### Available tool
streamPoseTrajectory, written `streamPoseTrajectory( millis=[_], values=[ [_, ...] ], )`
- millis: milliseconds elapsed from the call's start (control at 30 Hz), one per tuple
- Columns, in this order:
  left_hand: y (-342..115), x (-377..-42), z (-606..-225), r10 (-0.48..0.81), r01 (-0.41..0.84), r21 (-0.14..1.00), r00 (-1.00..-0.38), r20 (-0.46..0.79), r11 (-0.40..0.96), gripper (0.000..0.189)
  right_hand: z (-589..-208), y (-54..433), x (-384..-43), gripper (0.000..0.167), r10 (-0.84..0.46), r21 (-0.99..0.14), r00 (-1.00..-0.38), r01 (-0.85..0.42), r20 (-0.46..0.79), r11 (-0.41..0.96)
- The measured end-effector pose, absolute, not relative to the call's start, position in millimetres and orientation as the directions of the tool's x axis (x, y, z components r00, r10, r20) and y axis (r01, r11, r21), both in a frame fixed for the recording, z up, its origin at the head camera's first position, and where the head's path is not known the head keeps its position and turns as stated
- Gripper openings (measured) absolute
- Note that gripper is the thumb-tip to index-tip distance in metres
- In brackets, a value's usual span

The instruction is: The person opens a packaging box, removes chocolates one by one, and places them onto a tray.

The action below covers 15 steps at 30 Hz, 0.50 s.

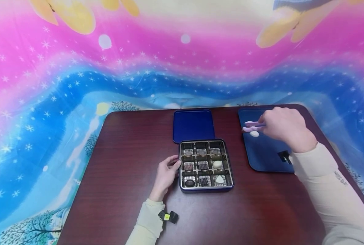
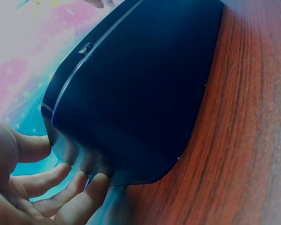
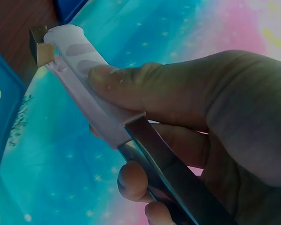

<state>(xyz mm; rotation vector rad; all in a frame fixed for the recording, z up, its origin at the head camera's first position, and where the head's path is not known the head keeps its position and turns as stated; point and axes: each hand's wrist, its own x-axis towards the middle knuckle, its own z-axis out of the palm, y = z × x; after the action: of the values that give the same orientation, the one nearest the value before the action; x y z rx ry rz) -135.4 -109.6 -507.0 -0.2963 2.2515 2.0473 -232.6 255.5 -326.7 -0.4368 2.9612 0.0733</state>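
Note:
My left hand (image 1: 166, 175) grips the left side of a dark blue chocolate box (image 1: 206, 190), thumb at the rim and fingertips against the outer wall (image 2: 131, 103). The box's gold divided insert has dark, brown and white chocolates in its middle and front rows; the back row shows only ribbed compartment floors. Over the blue tray (image 1: 267, 160) at the right, my right hand (image 1: 284, 126) holds tongs (image 3: 93, 89) with pale purple tips and metal arms. A small brown chocolate (image 3: 43, 50) is pinched between the tips. A white chocolate (image 1: 254, 134) lies on the tray just below them.
A blue lid (image 1: 193, 126) lies flat behind the box, close to its back edge. The brown wooden table (image 1: 123, 153) ends at a printed cloth backdrop (image 1: 185, 68). A small black camera (image 1: 171, 216) is strapped to the left wrist.

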Motion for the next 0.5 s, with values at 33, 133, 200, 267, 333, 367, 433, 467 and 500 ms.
streamPoseTrajectory(
  millis=[33,133,200,267,333,367,433,467,500],
  values=[
    [-110,-135,-507,-0.086,-0.199,0.976,-0.978,-0.192,0.085,0.036,-329,258,-233,0.018,-0.279,0.028,-0.947,-0.286,-0.157,0.958],
    [-110,-135,-507,-0.086,-0.201,0.976,-0.977,-0.194,0.083,0.036,-335,264,-233,0.012,-0.275,0.026,-0.948,-0.283,-0.163,0.959],
    [-110,-135,-507,-0.086,-0.200,0.976,-0.977,-0.193,0.083,0.036,-338,268,-233,0.012,-0.269,0.020,-0.949,-0.276,-0.167,0.961],
    [-110,-135,-507,-0.086,-0.198,0.977,-0.978,-0.191,0.085,0.036,-341,271,-234,0.011,-0.264,0.018,-0.949,-0.271,-0.169,0.962],
    [-110,-136,-508,-0.086,-0.198,0.976,-0.978,-0.190,0.087,0.036,-345,275,-234,0.011,-0.263,0.010,-0.949,-0.269,-0.176,0.963],
    [-110,-136,-508,-0.085,-0.197,0.976,-0.978,-0.190,0.088,0.036,-346,277,-235,0.011,-0.262,0.008,-0.948,-0.268,-0.179,0.963],
    [-110,-136,-508,-0.085,-0.199,0.976,-0.978,-0.192,0.088,0.036,-350,281,-236,0.011,-0.263,0.007,-0.947,-0.269,-0.185,0.963],
    [-110,-136,-508,-0.085,-0.200,0.976,-0.977,-0.193,0.088,0.037,-352,282,-236,0.011,-0.262,0.005,-0.946,-0.268,-0.191,0.964],
    [-110,-136,-509,-0.086,-0.201,0.976,-0.977,-0.193,0.089,0.037,-353,284,-237,0.011,-0.260,0.002,-0.946,-0.265,-0.196,0.964]
  ],
)
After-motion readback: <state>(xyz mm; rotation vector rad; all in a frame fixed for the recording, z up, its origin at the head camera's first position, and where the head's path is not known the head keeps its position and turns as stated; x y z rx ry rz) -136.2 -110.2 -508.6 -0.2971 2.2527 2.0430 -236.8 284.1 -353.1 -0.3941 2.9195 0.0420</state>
